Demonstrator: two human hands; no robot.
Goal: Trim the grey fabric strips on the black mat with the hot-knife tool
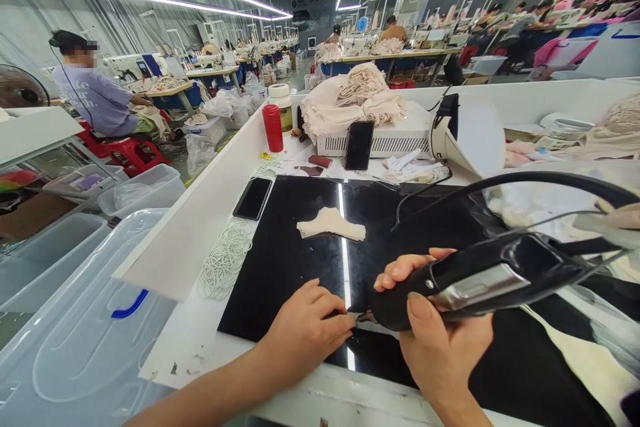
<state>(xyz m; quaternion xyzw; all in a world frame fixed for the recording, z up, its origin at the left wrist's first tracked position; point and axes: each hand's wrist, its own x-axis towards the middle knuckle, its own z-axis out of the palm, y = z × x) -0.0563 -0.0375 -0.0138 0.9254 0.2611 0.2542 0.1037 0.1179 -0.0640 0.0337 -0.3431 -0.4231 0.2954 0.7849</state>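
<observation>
My right hand [445, 340] is wrapped round a black corded hand-held tool [480, 280] with a silver side panel. Its narrow tip points left, low over the shiny black work mat [295, 273]. Close by the tip, my left hand [310, 320] has its fingers curled and pressed together near the mat. Whatever the left fingertips pinch, if anything, is hidden or too small to name. Farther up the mat lies a small cream fabric piece [331, 224], apart from both hands.
Left of the mat lie a phone [253, 199] and a heap of pale elastic loops [225, 263]. Behind stand a propped phone [359, 145], a red bottle [273, 128] and a white box [410, 130] under cream fabric [350, 100]. A lidded plastic bin [90, 320] is at left.
</observation>
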